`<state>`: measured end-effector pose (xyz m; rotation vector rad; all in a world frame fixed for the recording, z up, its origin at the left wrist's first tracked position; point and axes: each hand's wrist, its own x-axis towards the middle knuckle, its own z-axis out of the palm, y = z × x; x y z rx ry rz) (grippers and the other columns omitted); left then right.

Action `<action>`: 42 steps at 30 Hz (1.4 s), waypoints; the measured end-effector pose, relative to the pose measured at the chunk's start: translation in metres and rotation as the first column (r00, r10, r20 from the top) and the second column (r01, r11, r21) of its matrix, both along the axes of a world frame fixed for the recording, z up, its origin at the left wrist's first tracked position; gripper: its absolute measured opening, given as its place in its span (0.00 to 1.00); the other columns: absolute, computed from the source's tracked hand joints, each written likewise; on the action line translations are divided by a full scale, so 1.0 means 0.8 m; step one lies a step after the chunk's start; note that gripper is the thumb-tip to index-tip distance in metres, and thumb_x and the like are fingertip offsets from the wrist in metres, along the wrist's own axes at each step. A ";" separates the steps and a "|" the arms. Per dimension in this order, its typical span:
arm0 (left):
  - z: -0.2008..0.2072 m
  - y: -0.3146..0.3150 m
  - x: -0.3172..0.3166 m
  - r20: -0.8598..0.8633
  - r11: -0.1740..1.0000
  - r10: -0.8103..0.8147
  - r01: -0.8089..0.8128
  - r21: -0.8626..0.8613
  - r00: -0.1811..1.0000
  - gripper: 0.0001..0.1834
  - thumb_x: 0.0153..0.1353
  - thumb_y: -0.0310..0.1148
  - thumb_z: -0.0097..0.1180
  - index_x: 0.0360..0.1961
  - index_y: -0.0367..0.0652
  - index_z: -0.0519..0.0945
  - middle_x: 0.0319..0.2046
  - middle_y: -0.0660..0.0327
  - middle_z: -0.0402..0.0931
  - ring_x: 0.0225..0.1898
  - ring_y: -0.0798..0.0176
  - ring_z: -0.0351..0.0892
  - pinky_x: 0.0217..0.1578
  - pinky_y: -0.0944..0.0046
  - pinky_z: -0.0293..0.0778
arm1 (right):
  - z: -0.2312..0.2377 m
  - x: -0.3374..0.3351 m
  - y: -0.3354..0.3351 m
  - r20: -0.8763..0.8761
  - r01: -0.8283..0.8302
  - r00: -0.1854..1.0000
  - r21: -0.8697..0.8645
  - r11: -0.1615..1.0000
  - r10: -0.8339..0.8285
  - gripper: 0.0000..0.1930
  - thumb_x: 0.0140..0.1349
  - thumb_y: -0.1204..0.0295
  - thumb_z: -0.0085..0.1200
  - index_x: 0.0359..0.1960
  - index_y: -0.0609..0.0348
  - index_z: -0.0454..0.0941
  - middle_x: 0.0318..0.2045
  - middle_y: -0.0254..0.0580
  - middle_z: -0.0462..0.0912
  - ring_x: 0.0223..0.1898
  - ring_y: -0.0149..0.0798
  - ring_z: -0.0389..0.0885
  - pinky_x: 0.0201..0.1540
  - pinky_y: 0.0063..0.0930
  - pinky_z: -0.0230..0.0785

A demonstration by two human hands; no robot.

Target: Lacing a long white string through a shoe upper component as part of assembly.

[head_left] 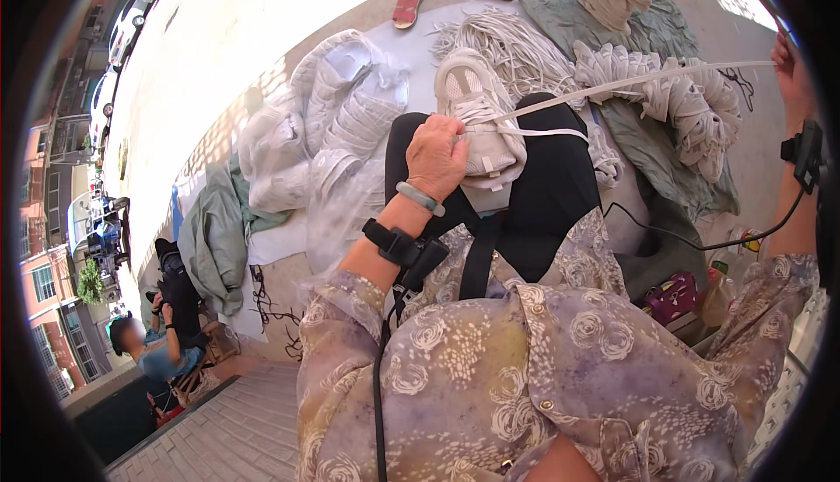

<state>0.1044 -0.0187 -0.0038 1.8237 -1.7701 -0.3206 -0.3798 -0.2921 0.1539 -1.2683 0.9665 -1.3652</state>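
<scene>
A pale beige sneaker (477, 97) lies across my lap between my dark-clad thighs, its toe pointing away from me. My left hand (435, 157) presses against its left side, fingers curled at the lacing. Through the eyelets runs a flat whitish shoelace (630, 87). One length stretches taut to the far right, where my right hand (794, 75) is closed on its end near the picture's rim. Another stretch of lace loops loosely over my right thigh. The fingertips of my left hand are partly hidden against the shoe.
A pile of loose laces (525, 45) lies beyond the shoe. Plastic-wrapped sneakers (350, 106) are heaped to the left. On green cloth at right sit bundled beige shoes (691, 106). Red slippers (408, 8) lie farther off. A black cable (700, 244) hangs from my right wrist. Someone sits at far left.
</scene>
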 end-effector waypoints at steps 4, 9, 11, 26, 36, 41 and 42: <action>0.001 0.004 -0.004 0.013 0.999 -0.032 0.032 -0.010 0.999 0.08 0.46 0.29 0.54 0.31 0.40 0.76 0.33 0.56 0.71 0.37 0.53 0.70 0.39 0.59 0.67 | -0.045 0.099 0.054 -0.315 -0.047 0.945 0.146 0.988 0.092 0.15 0.62 0.70 0.45 0.50 0.60 0.67 0.31 0.31 0.76 0.23 0.16 0.66 0.23 0.09 0.56; -0.005 0.006 -0.005 0.056 0.999 -0.042 0.042 0.010 0.998 0.10 0.45 0.29 0.55 0.32 0.41 0.76 0.37 0.56 0.70 0.40 0.51 0.69 0.41 0.59 0.66 | -0.149 0.264 0.166 -0.259 -0.484 0.767 0.369 0.793 0.588 0.07 0.62 0.72 0.47 0.38 0.60 0.72 0.26 0.32 0.76 0.22 0.20 0.71 0.26 0.13 0.64; -0.009 0.007 -0.006 0.055 0.998 -0.042 0.044 -0.043 0.998 0.12 0.44 0.31 0.57 0.33 0.42 0.78 0.38 0.57 0.70 0.39 0.51 0.69 0.40 0.56 0.66 | -0.174 0.319 0.204 -0.331 -0.543 0.715 0.292 0.787 0.616 0.03 0.58 0.75 0.49 0.31 0.60 0.74 0.25 0.33 0.76 0.26 0.25 0.73 0.30 0.19 0.66; -0.025 0.000 -0.004 0.003 0.989 -0.046 0.046 -0.142 0.999 0.10 0.43 0.29 0.56 0.30 0.40 0.76 0.42 0.52 0.70 0.43 0.48 0.69 0.44 0.55 0.65 | -0.220 0.401 0.245 -0.872 -0.618 0.470 -0.433 0.656 -0.133 0.07 0.44 0.73 0.49 0.26 0.60 0.74 0.41 0.40 0.72 0.52 0.44 0.64 0.51 0.39 0.56; -0.034 -0.003 -0.004 -0.100 0.991 -0.026 0.012 -0.134 0.995 0.08 0.42 0.25 0.52 0.28 0.39 0.74 0.41 0.53 0.70 0.39 0.49 0.70 0.42 0.57 0.67 | -0.229 0.419 0.248 -0.882 -0.576 0.443 -0.420 0.701 -0.164 0.10 0.44 0.75 0.48 0.30 0.62 0.74 0.41 0.41 0.70 0.53 0.44 0.63 0.52 0.41 0.54; -0.035 -0.003 -0.001 -0.118 0.988 -0.052 0.034 -0.151 0.992 0.09 0.42 0.24 0.51 0.28 0.39 0.74 0.42 0.53 0.71 0.38 0.49 0.70 0.41 0.57 0.68 | -0.234 0.416 0.240 -0.847 -0.586 0.531 -0.395 0.708 -0.033 0.09 0.45 0.76 0.47 0.31 0.63 0.73 0.43 0.41 0.70 0.53 0.45 0.63 0.52 0.42 0.53; -0.035 -0.002 0.000 -0.115 0.990 -0.051 0.035 -0.138 0.992 0.09 0.42 0.24 0.51 0.28 0.39 0.74 0.42 0.53 0.71 0.38 0.49 0.70 0.41 0.57 0.68 | -0.235 0.414 0.237 -0.846 -0.614 0.533 -0.380 0.692 0.009 0.09 0.46 0.76 0.47 0.30 0.63 0.73 0.43 0.41 0.70 0.53 0.45 0.63 0.52 0.42 0.53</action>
